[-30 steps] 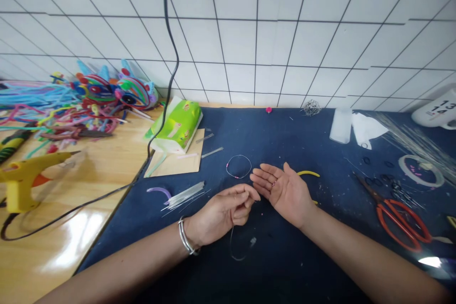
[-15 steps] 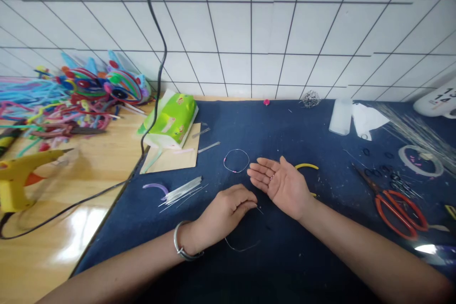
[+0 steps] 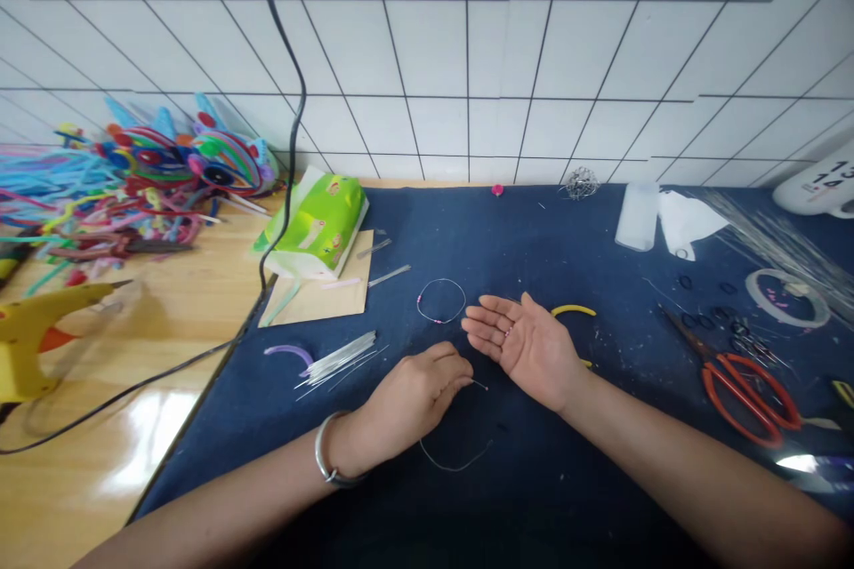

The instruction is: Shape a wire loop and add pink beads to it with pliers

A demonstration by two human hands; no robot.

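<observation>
My left hand (image 3: 427,387), a silver bangle (image 3: 324,453) on its wrist, pinches a thin wire (image 3: 450,468). One short end of it pokes out past the fingertips, and the rest curves below the hand over the dark mat. To its right, my right hand (image 3: 527,351) lies palm up with the fingers stretched out. Tiny pink beads (image 3: 508,332) rest on that palm at the base of the fingers. Just beyond both hands, a wire ring (image 3: 441,280) with several pink beads on it lies on the mat.
Left of the hands lie a bundle of cut wires (image 3: 340,362) and a purple curved piece (image 3: 290,350). Behind them is a green tissue pack (image 3: 320,227). Orange-handled scissors (image 3: 751,391) are at right, a yellow glue gun (image 3: 46,329) at far left. A black cable (image 3: 294,107) hangs down.
My left hand has drawn slightly left, away from my right hand, and more of the wire's short end shows. My right hand stays nearly still.
</observation>
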